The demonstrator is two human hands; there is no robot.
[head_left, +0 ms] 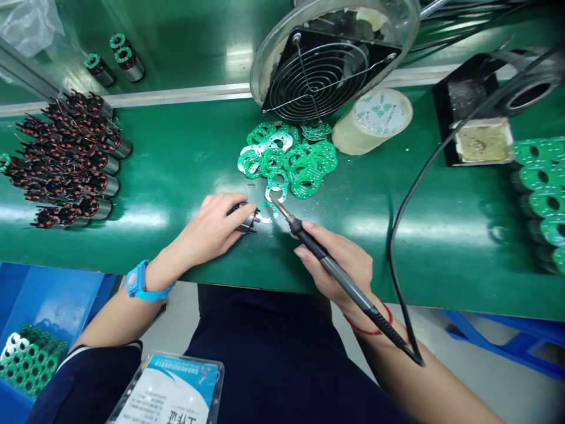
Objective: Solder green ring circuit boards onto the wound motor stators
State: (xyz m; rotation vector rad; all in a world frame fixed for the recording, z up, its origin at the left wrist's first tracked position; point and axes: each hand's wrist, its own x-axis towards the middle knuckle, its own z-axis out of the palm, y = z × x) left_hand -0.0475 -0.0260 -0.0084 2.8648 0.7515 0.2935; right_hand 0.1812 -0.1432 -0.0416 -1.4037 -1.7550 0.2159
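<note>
My left hand (216,224) is closed around a motor stator (248,218) that lies on its side, its dark pins facing right. Beside those pins, flat on the green bench, is a ring-shaped green circuit board (267,212). A soldering iron (329,259) is gripped in my right hand (338,262), its tip pointing up and left. That tip appears over the edge of another ring board (276,187), at the near side of a loose pile of green ring boards (286,154). Whether the tip touches the board I cannot tell.
Rows of wired stators (70,159) stand at the left. Behind the pile are a fan (311,82) and a tape-wrapped cylinder (371,123). At right are an iron stand with sponge (483,141), board-topped stators (547,203) and the iron's looping cable (399,218). A blue bin (57,294) sits lower left.
</note>
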